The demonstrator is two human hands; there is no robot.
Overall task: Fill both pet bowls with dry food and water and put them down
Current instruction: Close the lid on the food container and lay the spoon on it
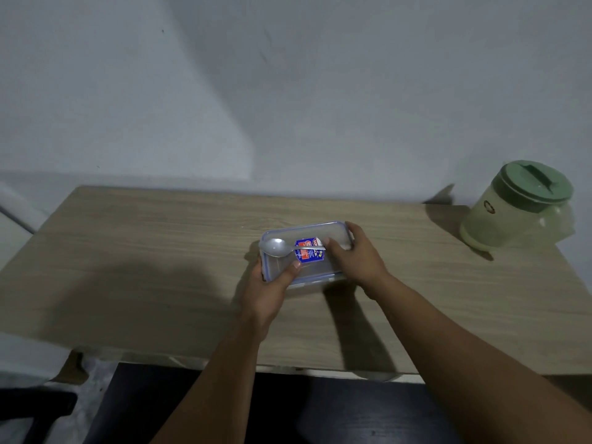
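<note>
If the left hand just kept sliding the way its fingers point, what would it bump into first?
It already grips the container. Pushing on, the left hand would probably meet the spoon lying on the lid, though depth is hard to judge.

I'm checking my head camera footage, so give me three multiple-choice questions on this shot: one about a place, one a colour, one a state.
1. Where does the spoon lie?
A. on the container's lid
B. on the bare table
C. inside the jug

2. What colour is the jug's lid?
A. red
B. green
C. black

3. The clear container is:
A. lidless
B. tipped over
C. closed and held by both hands

Answers: 1 A, the spoon rests across the labelled lid. 2 B, the jug by the right table edge has a green top. 3 C, the left hand and right hand grip its ends.
</note>
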